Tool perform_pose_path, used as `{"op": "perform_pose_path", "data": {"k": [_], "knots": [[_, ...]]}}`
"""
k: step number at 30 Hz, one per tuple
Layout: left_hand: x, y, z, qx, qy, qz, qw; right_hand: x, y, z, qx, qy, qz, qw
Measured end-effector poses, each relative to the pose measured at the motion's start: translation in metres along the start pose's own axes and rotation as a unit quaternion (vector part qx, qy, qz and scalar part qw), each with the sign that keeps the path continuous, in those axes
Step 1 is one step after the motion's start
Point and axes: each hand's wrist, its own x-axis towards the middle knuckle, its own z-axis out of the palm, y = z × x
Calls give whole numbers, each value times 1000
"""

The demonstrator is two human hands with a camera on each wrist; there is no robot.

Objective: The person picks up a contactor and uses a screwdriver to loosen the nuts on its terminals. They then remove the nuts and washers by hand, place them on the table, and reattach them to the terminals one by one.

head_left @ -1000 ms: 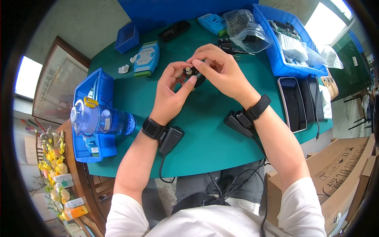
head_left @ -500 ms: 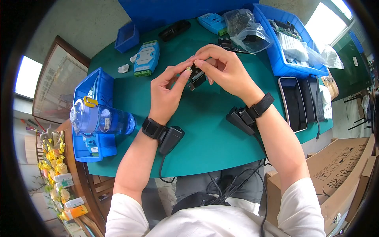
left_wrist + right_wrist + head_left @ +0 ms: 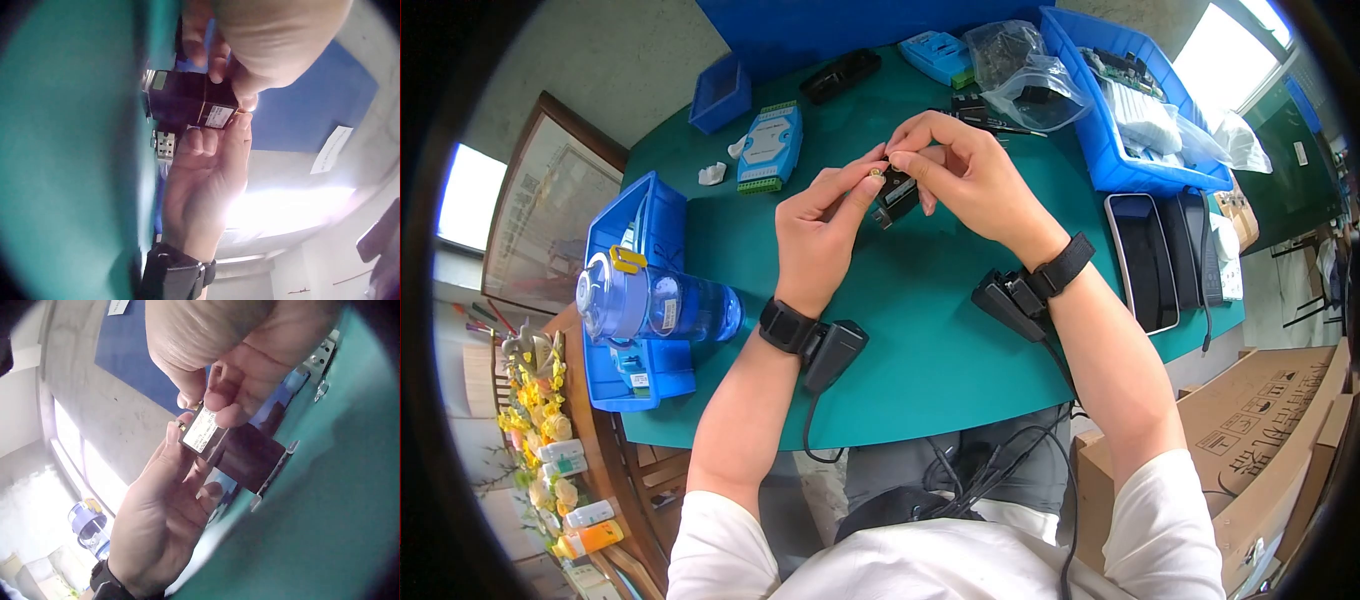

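Observation:
Both hands hold a small black box-shaped device over the green table, in the head view. The right wrist view shows its white label, brass-coloured terminals at one end and a metal bracket at the other. The left hand grips the terminal end with thumb and fingers; its thumb tip lies at one terminal. From the other side the right hand pinches at the same end, its thumb and index tips close together. Whether a small part sits between those tips cannot be told. In the left wrist view the device lies between both hands.
A light-blue module and white scraps lie left of the hands. A blue bottle rests across a blue bin. Right are a filled blue bin, plastic bags and a phone-like slab. A black object lies behind.
Over the last second the left hand has shifted slightly left and the device has turned, showing more of its body and bracket. The right wrist has moved slightly right. Both hands still hold the device.

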Motion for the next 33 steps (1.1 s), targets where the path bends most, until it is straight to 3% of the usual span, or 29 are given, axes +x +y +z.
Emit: {"op": "perform_pose_path", "data": {"k": [33], "knots": [[0, 0, -2, 32, 18, -12, 999, -2, 2, 10, 10, 28, -22, 999]]}}
